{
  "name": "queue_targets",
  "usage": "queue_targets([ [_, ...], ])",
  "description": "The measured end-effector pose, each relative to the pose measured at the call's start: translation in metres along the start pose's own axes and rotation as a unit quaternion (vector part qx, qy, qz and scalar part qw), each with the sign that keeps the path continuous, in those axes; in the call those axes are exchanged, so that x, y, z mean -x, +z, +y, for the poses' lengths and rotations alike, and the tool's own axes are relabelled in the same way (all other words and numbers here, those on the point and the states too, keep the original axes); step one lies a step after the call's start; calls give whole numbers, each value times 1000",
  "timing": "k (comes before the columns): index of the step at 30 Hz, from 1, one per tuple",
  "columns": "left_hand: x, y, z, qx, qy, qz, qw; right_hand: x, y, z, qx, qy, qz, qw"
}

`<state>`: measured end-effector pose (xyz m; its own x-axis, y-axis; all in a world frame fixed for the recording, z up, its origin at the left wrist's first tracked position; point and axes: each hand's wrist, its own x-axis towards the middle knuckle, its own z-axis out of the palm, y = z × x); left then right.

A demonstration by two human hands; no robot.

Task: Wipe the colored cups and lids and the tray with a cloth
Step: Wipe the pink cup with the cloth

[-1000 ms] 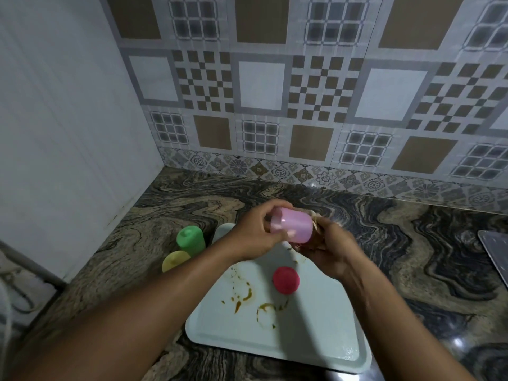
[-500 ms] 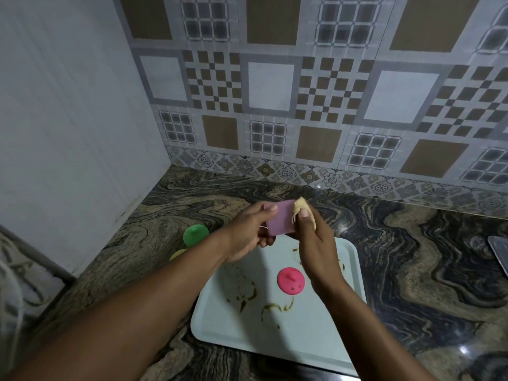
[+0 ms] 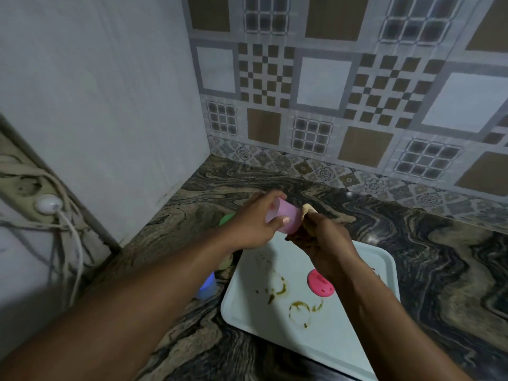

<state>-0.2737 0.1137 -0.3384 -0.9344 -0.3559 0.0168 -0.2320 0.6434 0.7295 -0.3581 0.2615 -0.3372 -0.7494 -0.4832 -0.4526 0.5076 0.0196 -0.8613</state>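
Observation:
My left hand (image 3: 254,225) grips a pink cup (image 3: 286,218), held on its side above the far edge of a pale tray (image 3: 354,334). My right hand (image 3: 325,237) presses a yellowish cloth (image 3: 306,209) against the cup's right end; most of the cloth is hidden in the fist. A pink lid (image 3: 319,284) lies on the tray, partly behind my right wrist. Brown ring stains (image 3: 299,309) mark the tray's middle. Left of the tray, a green cup (image 3: 226,219), a yellow cup (image 3: 226,263) and a blue cup (image 3: 207,287) peek out from behind my left forearm.
The marbled stone counter (image 3: 439,257) meets a patterned tile wall (image 3: 330,105) at the back and a plain white wall (image 3: 110,105) on the left. A power strip with a white plug and cables (image 3: 46,206) hangs at the far left.
The view has swung left, bringing the power strip and the blue cup into sight. The cup has turned in my left hand while the cloth stays pressed at its right end.

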Motion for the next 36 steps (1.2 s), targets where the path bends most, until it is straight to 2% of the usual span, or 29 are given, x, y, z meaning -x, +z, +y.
queue_targets([
  [2,9,-2,-1,24,13,-2,1000,0,12,6,-8,-5,-11,1000],
  [5,22,-9,-7,16,17,41,999,3,24,14,19,18,-36,999],
  [9,40,-30,-24,-18,-28,71,997,11,27,25,55,19,-69,996],
  [13,66,-42,-30,-16,-48,66,997,17,25,35,33,25,-57,997],
  [18,114,-51,-43,-54,-95,-6,994,34,30,54,43,31,-30,998],
  [20,132,-53,-49,-70,-107,-19,992,43,34,64,69,37,-47,996],
  [24,165,-51,-61,-130,-117,-8,985,62,40,87,86,56,-97,990],
  [30,201,-20,-88,-195,-176,18,965,77,48,114,81,92,-116,986],
  [34,208,2,-101,-180,-197,17,963,72,45,130,168,67,-76,981],
  [36,207,9,-104,-179,-204,25,962,69,41,135,170,73,-59,981],
])
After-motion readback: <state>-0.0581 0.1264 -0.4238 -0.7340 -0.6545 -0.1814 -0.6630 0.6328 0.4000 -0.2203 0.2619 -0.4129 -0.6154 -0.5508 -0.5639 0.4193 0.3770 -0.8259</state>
